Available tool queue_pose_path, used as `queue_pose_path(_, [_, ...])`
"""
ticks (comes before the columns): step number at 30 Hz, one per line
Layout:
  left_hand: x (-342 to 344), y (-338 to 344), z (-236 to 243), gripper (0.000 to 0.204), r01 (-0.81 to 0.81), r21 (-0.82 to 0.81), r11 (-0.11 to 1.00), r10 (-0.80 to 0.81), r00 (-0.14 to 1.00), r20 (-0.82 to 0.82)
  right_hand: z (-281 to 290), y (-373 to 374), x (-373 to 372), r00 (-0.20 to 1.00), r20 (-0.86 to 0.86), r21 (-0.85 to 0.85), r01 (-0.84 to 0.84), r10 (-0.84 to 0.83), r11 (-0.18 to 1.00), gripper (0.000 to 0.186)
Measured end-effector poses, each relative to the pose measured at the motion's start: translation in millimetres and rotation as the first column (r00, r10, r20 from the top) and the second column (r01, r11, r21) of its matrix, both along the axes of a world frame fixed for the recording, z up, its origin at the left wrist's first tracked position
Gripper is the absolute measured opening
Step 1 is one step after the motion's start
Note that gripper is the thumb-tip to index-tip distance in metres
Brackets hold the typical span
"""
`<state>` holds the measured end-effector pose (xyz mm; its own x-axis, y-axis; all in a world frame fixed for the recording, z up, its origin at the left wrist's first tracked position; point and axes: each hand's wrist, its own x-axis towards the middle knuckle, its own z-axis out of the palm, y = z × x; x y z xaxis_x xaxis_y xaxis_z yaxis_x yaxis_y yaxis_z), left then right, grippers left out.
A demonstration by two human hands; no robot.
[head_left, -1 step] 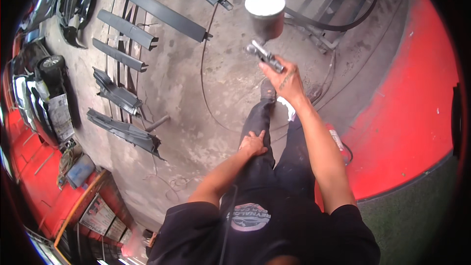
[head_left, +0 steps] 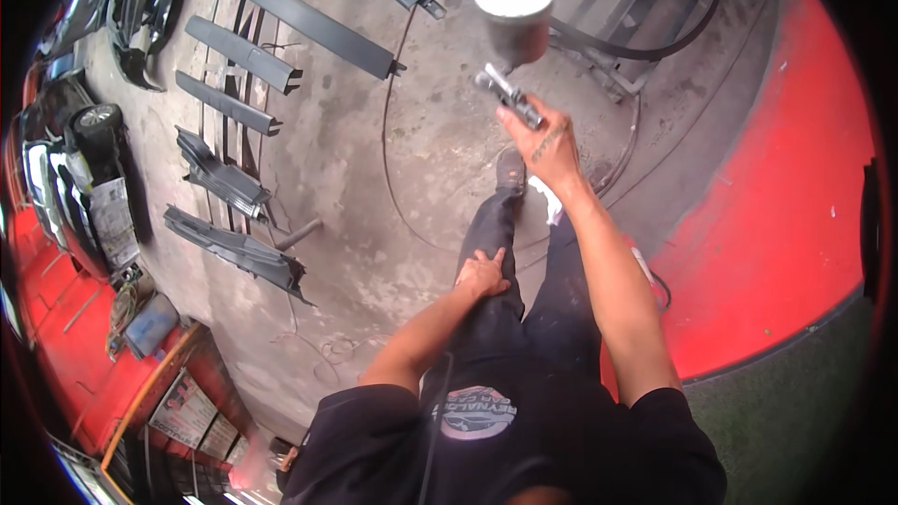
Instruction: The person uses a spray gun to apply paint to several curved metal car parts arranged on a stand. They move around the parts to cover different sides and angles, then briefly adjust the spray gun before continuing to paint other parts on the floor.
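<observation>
My right hand (head_left: 548,142) is wrapped round the handle of a metal paint spray gun (head_left: 510,95), held out in front of me above the floor. On top of the gun sits a grey cup (head_left: 517,37) with a bright white top. On my dark trouser leg (head_left: 486,224) rests my left hand (head_left: 482,274), its thumb spread from the fingers and nothing in it. Left of the gun, several long grey trim panels (head_left: 290,14) lie in a row across metal rails.
A thin hose (head_left: 386,122) curves across the concrete floor (head_left: 346,178). Black curved strips on a metal frame (head_left: 636,51) stand at the far right. Red floor (head_left: 776,224) spreads along the right. Car parts, a wheel (head_left: 99,126) and a blue cylinder (head_left: 152,325) are at the left.
My right hand and the spray gun have shifted slightly to the right, and the cup sits a little farther away. My left hand stays on my leg.
</observation>
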<state>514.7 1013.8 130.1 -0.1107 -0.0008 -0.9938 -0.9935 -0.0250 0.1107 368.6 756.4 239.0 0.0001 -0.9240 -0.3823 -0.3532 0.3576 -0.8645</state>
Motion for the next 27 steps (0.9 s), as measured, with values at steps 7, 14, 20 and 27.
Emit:
queue_pose_path(7, [4, 10, -4, 0.096, -0.07, -0.003, 0.998, 0.07, 0.998, 0.004, 13, -28, 32, 0.947, -0.179, -0.196, 0.233, -0.268, 0.953, 0.028])
queue_pose_path(14, [1, 16, -8, 0.097, -0.057, -0.005, 0.998, 0.057, 0.998, 0.0, 21, -8, 37, 0.996, -0.014, -0.061, -0.094, 0.093, 0.994, 0.031])
queue_pose_path(20, [-2, 27, -10, 0.097, -0.075, -0.034, 0.997, 0.074, 0.997, -0.011, 13, -13, 19, 0.985, -0.145, -0.115, 0.077, -0.093, 0.99, 0.03])
queue_pose_path(27, [-13, 40, -1, 0.096, -0.119, -0.029, 0.992, 0.119, 0.993, -0.002, -17, 6, 7, 0.964, -0.177, -0.133, 0.176, -0.198, 0.975, 0.03])
